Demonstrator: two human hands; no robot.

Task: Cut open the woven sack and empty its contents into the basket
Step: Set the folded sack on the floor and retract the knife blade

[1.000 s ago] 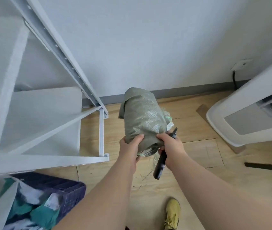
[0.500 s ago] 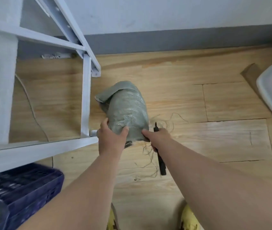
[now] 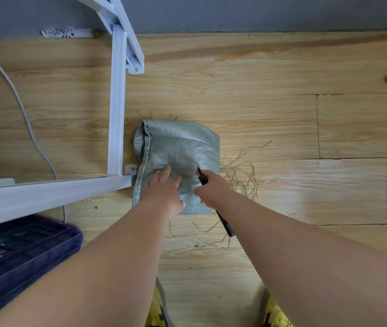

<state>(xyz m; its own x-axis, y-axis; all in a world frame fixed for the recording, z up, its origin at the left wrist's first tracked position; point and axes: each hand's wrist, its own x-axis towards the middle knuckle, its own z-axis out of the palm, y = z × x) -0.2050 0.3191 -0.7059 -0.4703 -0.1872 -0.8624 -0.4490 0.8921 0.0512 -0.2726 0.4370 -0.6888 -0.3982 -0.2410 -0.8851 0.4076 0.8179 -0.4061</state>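
left hand (image 3: 164, 192) flat on sack (image 3: 183, 147); right hand (image 3: 212, 188) grips cutter (image 3: 224, 224).

Sack (image 3: 183, 147) on wooden floor (image 3: 270, 109)

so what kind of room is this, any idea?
Probably a storage or utility corner indoors, not a kitchen or workshop bench. Cues: wood-look plank floor with a grey baseboard, a white metal shelving frame, and a dark blue plastic basket beside the green woven sack.
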